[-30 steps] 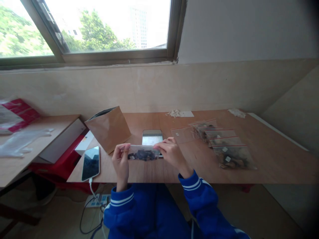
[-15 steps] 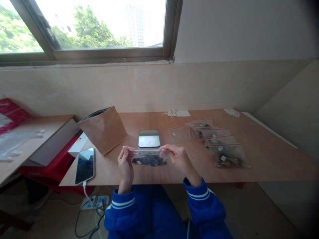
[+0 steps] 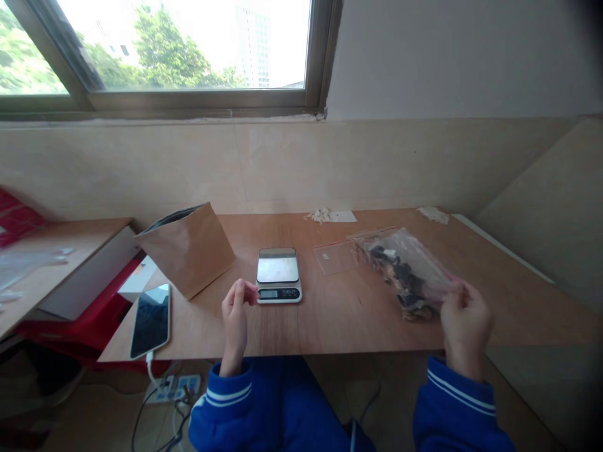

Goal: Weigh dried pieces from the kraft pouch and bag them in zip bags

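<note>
Here the wooden table [image 3: 330, 320] carries a brown paper bag [image 3: 188, 251] at the left, a phone [image 3: 149, 319] on its near left corner, and a small scale [image 3: 277, 274] in the middle. The right hand [image 3: 464, 326] pinches the near edge of a clear plastic bag [image 3: 407, 273] of dark pieces, over the pile at the right. The left hand [image 3: 235, 307] hovers empty, fingers loosely curled, just beside the scale.
</note>
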Motion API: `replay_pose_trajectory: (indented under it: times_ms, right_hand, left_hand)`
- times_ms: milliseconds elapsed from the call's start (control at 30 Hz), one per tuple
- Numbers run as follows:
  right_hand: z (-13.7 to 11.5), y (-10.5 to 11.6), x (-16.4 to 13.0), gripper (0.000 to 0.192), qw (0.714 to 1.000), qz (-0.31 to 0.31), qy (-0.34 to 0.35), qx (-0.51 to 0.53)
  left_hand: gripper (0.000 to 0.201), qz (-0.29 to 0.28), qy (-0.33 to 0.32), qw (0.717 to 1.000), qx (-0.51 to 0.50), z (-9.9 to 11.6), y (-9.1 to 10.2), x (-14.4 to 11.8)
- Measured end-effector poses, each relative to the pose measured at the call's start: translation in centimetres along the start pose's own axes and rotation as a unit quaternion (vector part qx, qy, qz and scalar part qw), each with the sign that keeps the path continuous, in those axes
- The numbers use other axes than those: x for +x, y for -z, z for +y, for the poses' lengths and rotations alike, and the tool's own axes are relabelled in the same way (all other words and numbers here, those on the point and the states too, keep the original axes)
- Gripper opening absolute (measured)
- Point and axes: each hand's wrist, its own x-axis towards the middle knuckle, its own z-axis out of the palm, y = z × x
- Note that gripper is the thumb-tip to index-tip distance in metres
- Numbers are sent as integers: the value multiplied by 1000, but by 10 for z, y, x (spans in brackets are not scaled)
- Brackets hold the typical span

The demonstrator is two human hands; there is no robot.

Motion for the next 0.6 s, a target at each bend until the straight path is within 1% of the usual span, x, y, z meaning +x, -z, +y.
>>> replay_pose_trajectory:
  times_ms: [67, 100, 133, 233, 300, 367, 400, 467, 533, 567, 600]
  right_hand:
    - [16, -9, -5, 61, 997, -21, -38, -68]
    - [21, -15, -10, 64, 994, -22, -47, -92]
    - [23, -21, -16, 68, 993, -19, -41, -109]
    - [21, -36, -36, 73, 992, 17, -9, -124]
    - [16, -45, -45, 76, 992, 9, 1, -128]
    - [12, -53, -49, 76, 990, -10, 0, -138]
    - [12, -56, -50, 74, 989, -20, -6, -144]
    - [12, -64, -48, 67, 987, -37, -28, -155]
    - [12, -72, -47, 60, 983, -55, -49, -169]
    - [12, -75, -46, 59, 981, -63, -55, -177]
    - [12, -78, -46, 57, 978, -70, -58, -185]
  left_hand:
    - [40, 9, 4, 1000, -2, 0, 1, 0]
    - [41, 12, 5, 1000, 0, 0, 1, 0]
    - [41, 13, 6, 1000, 4, 0, 2, 0]
    - [42, 15, 3, 1000, 28, 2, 6, 1]
    - [43, 28, -17, 997, 65, 6, 12, 6]
    - [41, 60, -62, 987, 134, 15, 20, 15]
    - [39, 83, -93, 976, 177, 22, 24, 21]
    - [34, 141, -167, 943, 252, 43, 31, 39]
    - [37, 224, -247, 893, 304, 67, 34, 61]
    - [38, 261, -277, 866, 325, 80, 34, 74]
    - [37, 285, -298, 843, 344, 91, 34, 88]
